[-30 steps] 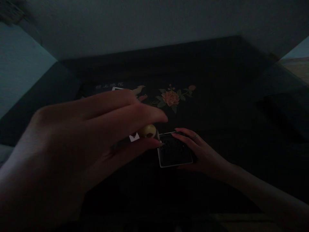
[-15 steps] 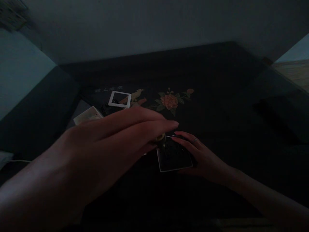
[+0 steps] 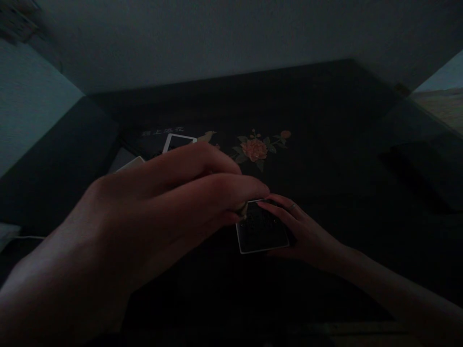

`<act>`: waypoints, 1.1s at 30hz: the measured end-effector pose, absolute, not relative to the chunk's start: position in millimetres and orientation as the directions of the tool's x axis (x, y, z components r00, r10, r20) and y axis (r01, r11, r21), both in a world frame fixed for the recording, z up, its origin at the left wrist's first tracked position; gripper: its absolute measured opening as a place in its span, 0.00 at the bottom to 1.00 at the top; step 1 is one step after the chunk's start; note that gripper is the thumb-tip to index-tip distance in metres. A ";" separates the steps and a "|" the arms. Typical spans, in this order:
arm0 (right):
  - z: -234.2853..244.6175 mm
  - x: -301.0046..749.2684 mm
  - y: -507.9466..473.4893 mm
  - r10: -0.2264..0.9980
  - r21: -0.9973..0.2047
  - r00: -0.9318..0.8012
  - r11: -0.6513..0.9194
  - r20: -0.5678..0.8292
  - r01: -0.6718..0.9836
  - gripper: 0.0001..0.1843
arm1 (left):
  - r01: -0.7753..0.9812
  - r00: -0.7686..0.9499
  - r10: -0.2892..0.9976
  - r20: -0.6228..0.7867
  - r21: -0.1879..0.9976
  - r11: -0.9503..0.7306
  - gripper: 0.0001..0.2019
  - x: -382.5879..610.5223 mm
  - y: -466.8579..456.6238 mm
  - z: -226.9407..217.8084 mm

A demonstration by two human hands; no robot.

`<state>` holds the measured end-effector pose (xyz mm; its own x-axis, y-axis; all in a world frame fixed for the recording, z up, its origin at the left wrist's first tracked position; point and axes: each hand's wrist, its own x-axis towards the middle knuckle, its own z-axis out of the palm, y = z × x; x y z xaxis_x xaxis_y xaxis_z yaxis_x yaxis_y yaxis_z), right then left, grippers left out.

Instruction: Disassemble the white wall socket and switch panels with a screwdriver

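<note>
My left hand (image 3: 173,207) is closed, fingers bent, over the upper left corner of a square dark panel with a thin white rim (image 3: 264,250). Between its fingertips shows a short handle with a yellowish end (image 3: 241,209), resembling a screwdriver's; most of it is hidden by the hand. My right hand (image 3: 302,226) grips the panel by its right side, fingers on the far edge and thumb near the lower right corner. Small details on the panel's dark face are too dim to make out.
Beyond my left hand lie a white square frame (image 3: 183,137) and a pale box-like thing (image 3: 132,164), both partly covered by it. A flower picture (image 3: 254,150) decorates the dark tabletop. A dark flat object (image 3: 427,173) sits at the right; a white cable (image 3: 31,237) is at left.
My left hand has shifted slightly and its fingers have turned around the handle, with the thumb side now lower. My right hand and the panel have stayed nearly in place.
</note>
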<state>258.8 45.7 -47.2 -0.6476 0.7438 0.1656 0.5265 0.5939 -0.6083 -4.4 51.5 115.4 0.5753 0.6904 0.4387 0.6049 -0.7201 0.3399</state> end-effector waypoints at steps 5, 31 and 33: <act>-45.2 258.9 46.0 0.741 -0.613 -0.651 0.593 0.163 0.522 0.49 | 0.584 0.645 0.628 0.435 0.249 -0.772 0.08 -2.0 57.7 113.1; -47.2 257.3 45.2 0.740 -0.599 -0.653 0.600 0.163 0.530 0.48 | 0.580 0.681 0.661 0.315 0.319 -0.749 0.18 -14.1 52.0 116.3; -46.2 257.3 45.3 0.742 -0.601 -0.652 0.596 0.157 0.533 0.48 | 0.614 0.676 0.683 0.277 0.301 -0.730 0.19 -19.5 51.7 117.4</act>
<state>257.3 45.3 -46.2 -0.6517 0.7420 0.1569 0.5335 0.5955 -0.6006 -19.5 51.7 117.4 0.6762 0.6828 0.2767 0.6140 -0.7298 0.3006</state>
